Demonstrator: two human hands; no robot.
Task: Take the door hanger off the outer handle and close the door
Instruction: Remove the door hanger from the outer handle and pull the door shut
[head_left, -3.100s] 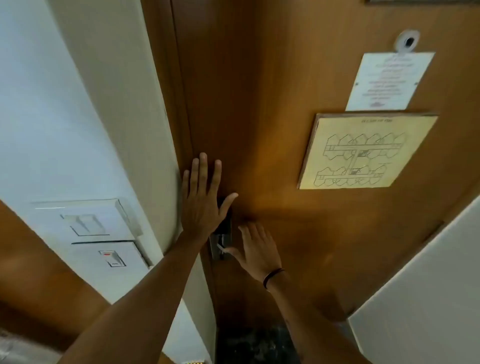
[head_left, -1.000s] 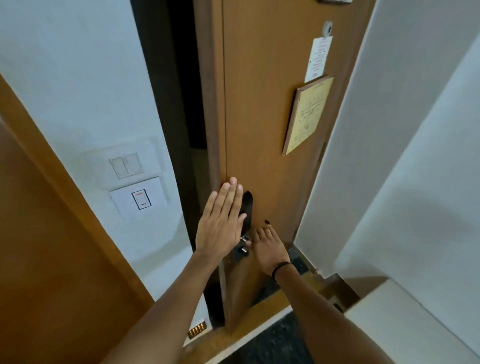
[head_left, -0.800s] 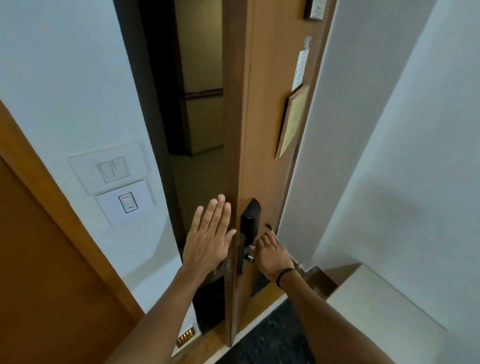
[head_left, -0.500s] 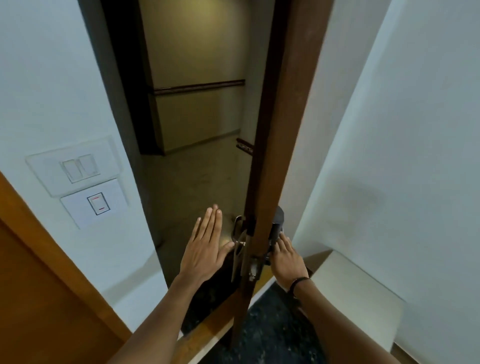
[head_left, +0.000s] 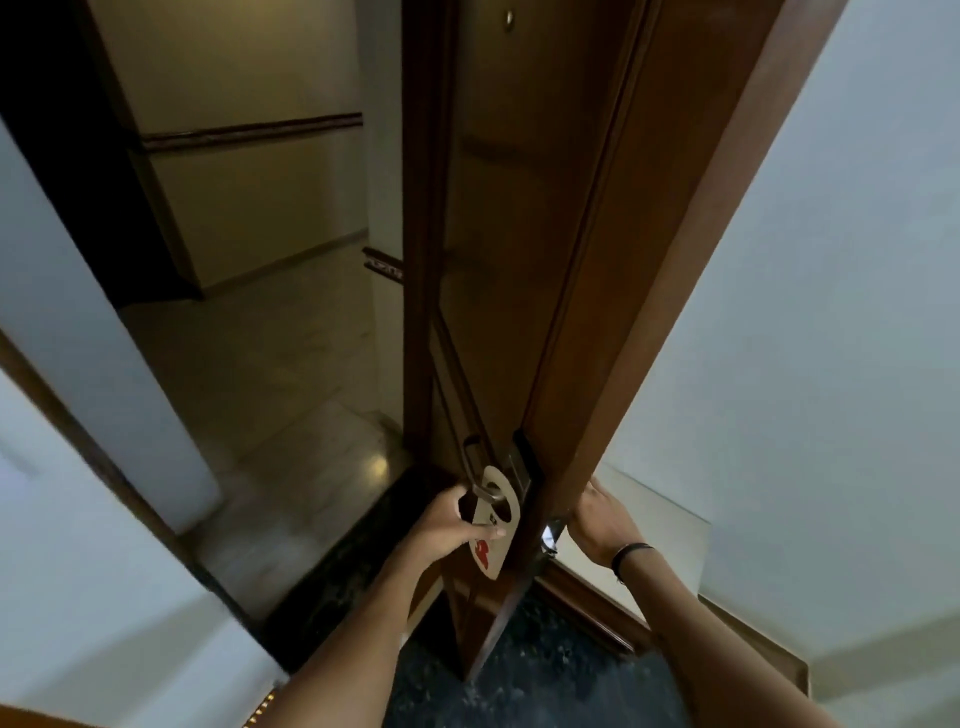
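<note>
The door hanger (head_left: 493, 525) hangs on the outer handle (head_left: 485, 491), long axis pointing down. The left hand (head_left: 447, 525) is nearer, its fingers (head_left: 493, 531) pinching the card; the lever points toward it. The right hand (head_left: 597, 522) grips the door (head_left: 545, 260) from inside.

Right hand's fingertips (head_left: 586, 503) behind door edge (head_left: 582, 436), hanger print (head_left: 483, 555) unreadable

A: What carries the door hanger (head_left: 492, 525)?
B: The metal outer handle (head_left: 485, 492) on the open wooden door (head_left: 524, 291); the hanger's hole loops over it.
A: And underfoot?
B: Pale polished corridor floor (head_left: 270, 374), dark speckled stone (head_left: 540, 680) below the door.
</note>
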